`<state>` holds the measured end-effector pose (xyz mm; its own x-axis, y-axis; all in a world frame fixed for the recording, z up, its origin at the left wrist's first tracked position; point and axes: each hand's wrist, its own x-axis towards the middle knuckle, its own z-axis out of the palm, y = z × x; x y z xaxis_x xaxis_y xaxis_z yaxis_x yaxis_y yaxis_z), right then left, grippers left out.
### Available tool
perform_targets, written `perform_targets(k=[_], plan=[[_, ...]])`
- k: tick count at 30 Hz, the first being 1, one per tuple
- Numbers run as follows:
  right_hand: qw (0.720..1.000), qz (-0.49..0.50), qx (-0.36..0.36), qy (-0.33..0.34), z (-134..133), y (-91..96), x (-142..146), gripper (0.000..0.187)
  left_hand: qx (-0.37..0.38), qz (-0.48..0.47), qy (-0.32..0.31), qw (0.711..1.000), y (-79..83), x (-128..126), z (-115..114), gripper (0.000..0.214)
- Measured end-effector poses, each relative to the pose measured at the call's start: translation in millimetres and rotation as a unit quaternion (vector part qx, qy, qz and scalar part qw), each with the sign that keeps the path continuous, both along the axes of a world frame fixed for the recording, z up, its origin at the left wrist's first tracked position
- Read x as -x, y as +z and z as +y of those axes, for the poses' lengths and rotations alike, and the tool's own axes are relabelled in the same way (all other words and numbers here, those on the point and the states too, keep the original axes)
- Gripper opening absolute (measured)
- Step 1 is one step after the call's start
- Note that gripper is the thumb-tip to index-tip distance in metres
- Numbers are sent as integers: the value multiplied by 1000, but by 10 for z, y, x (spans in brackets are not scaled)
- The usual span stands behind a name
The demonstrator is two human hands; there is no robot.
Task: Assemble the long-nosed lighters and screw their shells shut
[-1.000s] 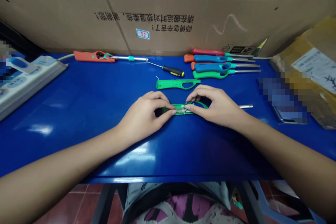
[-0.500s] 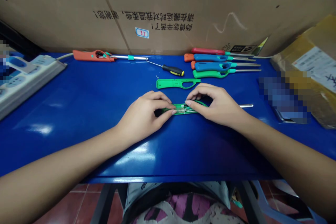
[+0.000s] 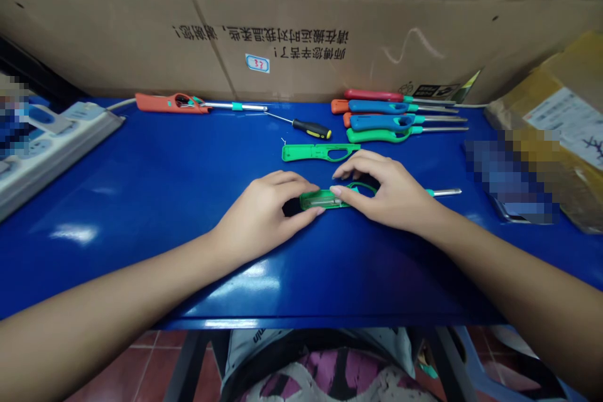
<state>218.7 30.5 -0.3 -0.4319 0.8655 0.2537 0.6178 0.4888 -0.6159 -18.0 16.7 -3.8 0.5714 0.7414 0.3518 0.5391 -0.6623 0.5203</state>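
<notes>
Snugly, green lighter [image 3: 325, 200] between hands [image 3: 261, 217] [image 3: 389, 191]

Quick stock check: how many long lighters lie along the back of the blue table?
5: an orange one back left; a red, two blue and a green back right. None looks hidden.

The label [image 3: 257, 63] on the cardboard carton [image 3: 108, 31] reads 33, apparently; upside-down Chinese print [image 3: 287, 34] asks for gentle handling.

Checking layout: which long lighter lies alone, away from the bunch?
The orange-handled lighter at the back left, alone; the red, blue and green lighters lie bunched at the back right.
</notes>
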Motion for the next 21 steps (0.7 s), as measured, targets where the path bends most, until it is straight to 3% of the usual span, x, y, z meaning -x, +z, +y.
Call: perform_targets(k=[7, 15, 21], plan=[[998, -69, 11, 4, -14, 8, -15, 18, 45, -1, 1, 999, 27, -5, -3, 33], [997, -67, 31, -9, -13, -20, 7, 18, 99, -42, 22, 994, -40, -7, 51, 25], [996, 16, 87, -4, 36, 28, -37, 18, 109, -26, 20, 994, -18, -4, 76, 23]])
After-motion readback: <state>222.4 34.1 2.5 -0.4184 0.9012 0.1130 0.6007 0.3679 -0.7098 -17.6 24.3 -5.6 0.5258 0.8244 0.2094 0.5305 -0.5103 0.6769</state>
